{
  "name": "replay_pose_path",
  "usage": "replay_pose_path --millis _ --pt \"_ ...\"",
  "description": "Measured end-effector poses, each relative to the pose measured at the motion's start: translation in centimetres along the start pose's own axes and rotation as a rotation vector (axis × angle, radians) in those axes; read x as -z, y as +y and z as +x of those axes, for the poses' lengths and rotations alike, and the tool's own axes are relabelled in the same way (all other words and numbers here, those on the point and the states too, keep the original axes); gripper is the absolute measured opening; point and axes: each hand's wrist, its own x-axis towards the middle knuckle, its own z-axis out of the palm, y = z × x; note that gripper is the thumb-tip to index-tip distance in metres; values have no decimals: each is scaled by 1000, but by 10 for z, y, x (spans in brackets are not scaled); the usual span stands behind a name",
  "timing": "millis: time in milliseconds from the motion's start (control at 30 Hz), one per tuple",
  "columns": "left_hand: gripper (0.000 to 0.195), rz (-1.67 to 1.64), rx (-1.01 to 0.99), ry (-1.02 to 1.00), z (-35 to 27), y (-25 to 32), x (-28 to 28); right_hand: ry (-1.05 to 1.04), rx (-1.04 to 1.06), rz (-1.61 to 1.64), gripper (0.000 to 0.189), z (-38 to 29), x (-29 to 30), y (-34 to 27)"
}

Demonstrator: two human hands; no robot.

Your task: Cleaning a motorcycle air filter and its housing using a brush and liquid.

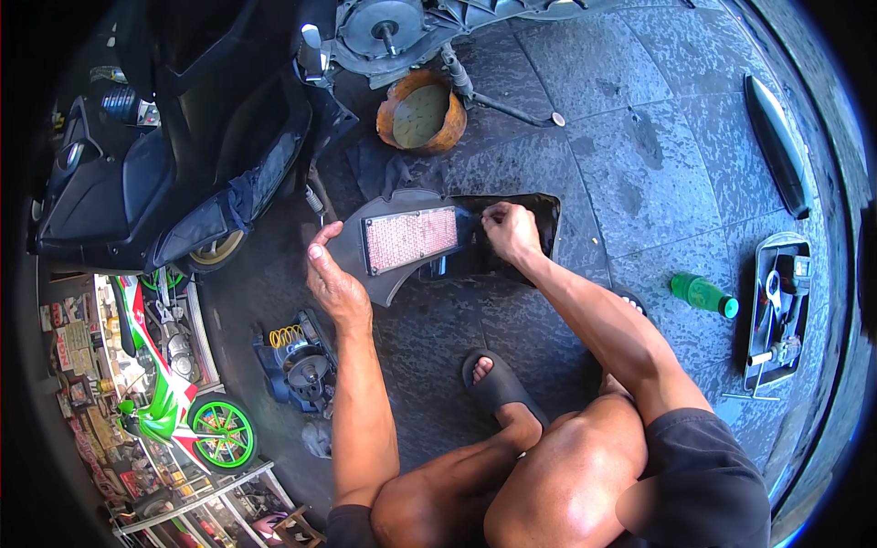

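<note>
A scooter air filter, with a pinkish pleated face and a dark frame, lies on a grey, curved air-box cover on the floor. My left hand is raised beside the cover's left side, thumb and forefinger apart, with nothing visible in it; its other fingers are partly hidden. My right hand is over a dark, shallow container at the right of the filter. Its fingers are curled with the tips close together; whether they pinch something small cannot be made out.
A rusty round tin holding murky liquid stands below the scooter's engine casing. A green bottle and a tool tray lie at right. A part with a yellow spring sits left of my left forearm. The black scooter body fills the upper left.
</note>
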Motion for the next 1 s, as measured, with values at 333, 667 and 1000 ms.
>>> replay_pose_path --millis 333,667,1000 --pt "64 18 -10 9 1 3 -4 -341 -86 1033 11 -10 25 -87" --pt "64 33 -7 16 2 1 0 -179 -175 850 15 5 0 -46" --pt "64 32 -6 29 4 -3 3 43 20 297 14 -2 11 -26"
